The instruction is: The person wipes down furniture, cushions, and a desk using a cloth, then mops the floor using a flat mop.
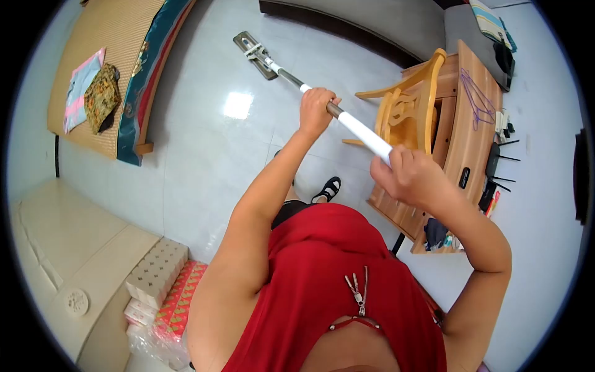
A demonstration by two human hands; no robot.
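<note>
Mop (364, 132), presumably light and stiff, its head (269, 72) at 11 o'clock, aptly gripped by left hand (316, 111) mid-pole, right hand (410, 175) near top

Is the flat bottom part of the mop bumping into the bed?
Apart. The head view shows the mop head out on the shiny floor, with a wide strip of that floor between it and the bed.

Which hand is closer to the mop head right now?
The left hand is: it grips the pole partway down, toward the mop head. The right hand holds the upper end, farther back.
</note>
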